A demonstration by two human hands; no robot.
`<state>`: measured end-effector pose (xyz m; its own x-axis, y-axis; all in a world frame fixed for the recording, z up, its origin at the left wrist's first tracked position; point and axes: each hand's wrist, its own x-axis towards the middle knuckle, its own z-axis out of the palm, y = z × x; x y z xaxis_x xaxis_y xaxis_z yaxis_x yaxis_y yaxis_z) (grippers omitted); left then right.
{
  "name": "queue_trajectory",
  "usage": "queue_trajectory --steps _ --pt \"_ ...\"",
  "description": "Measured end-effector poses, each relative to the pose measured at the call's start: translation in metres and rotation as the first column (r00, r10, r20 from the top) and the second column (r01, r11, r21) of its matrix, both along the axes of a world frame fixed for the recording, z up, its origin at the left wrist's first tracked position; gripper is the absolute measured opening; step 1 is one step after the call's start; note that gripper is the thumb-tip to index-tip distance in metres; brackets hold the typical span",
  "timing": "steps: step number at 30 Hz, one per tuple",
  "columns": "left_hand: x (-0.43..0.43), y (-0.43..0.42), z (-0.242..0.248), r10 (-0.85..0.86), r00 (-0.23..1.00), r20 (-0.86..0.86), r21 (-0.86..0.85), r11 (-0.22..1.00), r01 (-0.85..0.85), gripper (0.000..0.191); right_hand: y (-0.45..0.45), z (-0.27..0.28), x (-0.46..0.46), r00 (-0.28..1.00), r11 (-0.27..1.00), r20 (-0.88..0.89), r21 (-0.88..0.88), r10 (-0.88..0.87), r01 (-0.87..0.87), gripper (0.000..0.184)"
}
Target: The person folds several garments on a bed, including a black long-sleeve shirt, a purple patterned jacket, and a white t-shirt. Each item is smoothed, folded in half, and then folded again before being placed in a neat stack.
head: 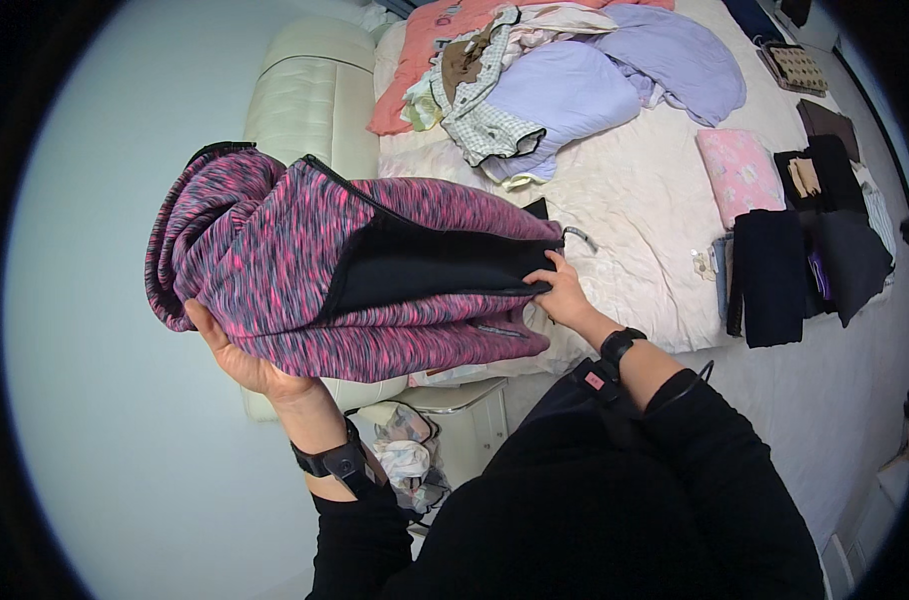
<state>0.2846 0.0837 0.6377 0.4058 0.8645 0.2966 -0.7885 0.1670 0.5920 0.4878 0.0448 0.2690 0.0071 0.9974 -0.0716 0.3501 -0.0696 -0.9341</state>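
A pink and grey space-dyed hooded jacket (pixel 274 262) is stretched between my two hands above the bed's edge. Its front zipper is undone, and the black lining (pixel 439 266) shows along the opening. My left hand (pixel 248 364) supports it from below near the hood, palm up, with the thumb against the fabric; some fingers are hidden behind it. At the hem end, my right hand (pixel 559 292) pinches the zipper edge between thumb and fingers. A dark strap is on each wrist.
Several folded garments, including navy trousers (pixel 769 277) and a pink floral bundle (pixel 739 176), lie on the bed's right. Rumpled lilac bedding (pixel 567 90) and a checked garment (pixel 477 120) lie farther back. A cream headboard (pixel 312 105) and white nightstand (pixel 473 420) stand left and near.
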Motion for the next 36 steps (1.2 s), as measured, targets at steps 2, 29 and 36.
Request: queue_trajectory --steps 2,29,36 --pt "-0.007 -0.003 0.001 0.046 0.999 0.000 -0.030 0.998 -0.046 0.048 0.007 -0.001 0.009 0.992 0.996 -0.122 0.080 -0.032 0.042 0.040" --pt "0.081 0.009 -0.177 -0.396 0.475 -0.786 -0.315 0.918 0.243 0.057 -0.014 0.199 0.076 0.947 0.814 0.106 0.488 0.303 -0.315 0.017" --pt "0.106 -0.002 -0.216 -0.621 0.407 -0.670 -0.551 0.783 0.288 0.028 -0.038 0.176 0.071 0.882 0.762 0.225 0.443 0.415 -0.472 0.037"
